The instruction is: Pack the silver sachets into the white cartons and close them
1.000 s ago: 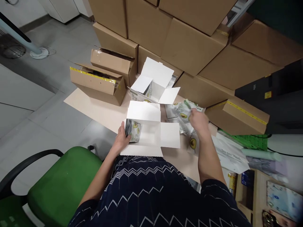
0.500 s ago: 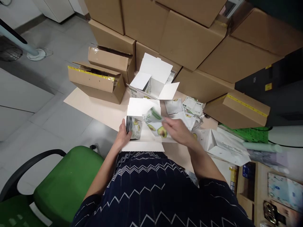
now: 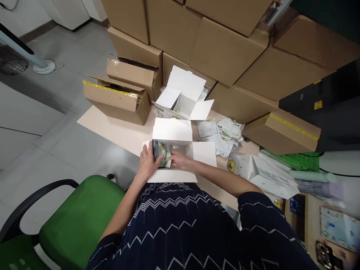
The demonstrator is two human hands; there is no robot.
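Observation:
An open white carton (image 3: 172,129) stands on the table right in front of me, its flaps folded out. Several silver-and-white pouches printed with avocados (image 3: 162,153) stand upright at its left end. My left hand (image 3: 147,162) grips the carton's left wall, with the thumb inside against the pouches. Inside the carton my right hand (image 3: 180,160) is closed on the edge of an avocado pouch beside the others; its fingertips are partly hidden. More loose pouches (image 3: 208,128) lie on the table to the right of the carton.
Behind stands a second open white carton (image 3: 187,84) with pouches in it. Brown boxes (image 3: 116,99) stand at the table's left, and a stack of brown cardboard boxes (image 3: 174,30) forms a wall behind. A white printed carton (image 3: 271,176) lies right. A green chair (image 3: 84,213) is at the lower left.
My right hand has moved left and down into the carton, bringing the avocado pouch against the others. My left thumb now presses on the pouches. The carton's right flap shows uncovered.

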